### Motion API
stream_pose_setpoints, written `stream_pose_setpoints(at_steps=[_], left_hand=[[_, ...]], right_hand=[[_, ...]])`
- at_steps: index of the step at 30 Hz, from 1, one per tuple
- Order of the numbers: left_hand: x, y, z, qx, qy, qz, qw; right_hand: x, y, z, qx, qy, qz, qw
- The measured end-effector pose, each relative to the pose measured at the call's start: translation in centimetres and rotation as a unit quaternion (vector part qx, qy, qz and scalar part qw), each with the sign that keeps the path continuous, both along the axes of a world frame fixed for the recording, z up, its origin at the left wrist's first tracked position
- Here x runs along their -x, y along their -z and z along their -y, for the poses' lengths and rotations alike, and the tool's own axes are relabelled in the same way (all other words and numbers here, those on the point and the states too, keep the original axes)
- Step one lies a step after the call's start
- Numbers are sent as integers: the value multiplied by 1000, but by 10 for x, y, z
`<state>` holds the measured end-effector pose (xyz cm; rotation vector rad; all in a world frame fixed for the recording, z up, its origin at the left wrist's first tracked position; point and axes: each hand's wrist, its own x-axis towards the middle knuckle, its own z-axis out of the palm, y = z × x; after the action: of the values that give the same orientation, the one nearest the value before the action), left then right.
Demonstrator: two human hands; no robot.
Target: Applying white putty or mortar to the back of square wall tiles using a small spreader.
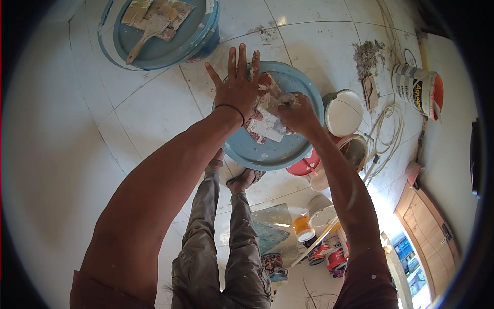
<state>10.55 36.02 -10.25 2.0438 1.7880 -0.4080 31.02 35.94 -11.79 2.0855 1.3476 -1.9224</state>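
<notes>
A blue round lid lies below me, bearing reddish, white-smeared pieces and a white flat piece. My left hand is over its upper left part, fingers spread and straight, thumb reaching down to the smeared pieces. My right hand, at the right of the pieces, is closed on a putty-coated tool, probably a scraper, its shape partly hidden by my fingers.
A blue bucket at upper left bears a lid with boards and a brush. Right are white containers, a tipped bucket, coiled cable and debris. Several cans stand below, near a door.
</notes>
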Motion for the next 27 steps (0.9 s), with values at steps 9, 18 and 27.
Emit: stream_pose_setpoints(at_steps=[9,18,27], left_hand=[[7,11,7,-12,0,28,1000],[10,24,10,-78,3,32,996],[13,37,11,-137,27,-24,990]], right_hand=[[-34,-20,12,34,-57,19,998],[-1,5,29,2,-38,-7,999],[19,-13,14,3,-43,9,999]])
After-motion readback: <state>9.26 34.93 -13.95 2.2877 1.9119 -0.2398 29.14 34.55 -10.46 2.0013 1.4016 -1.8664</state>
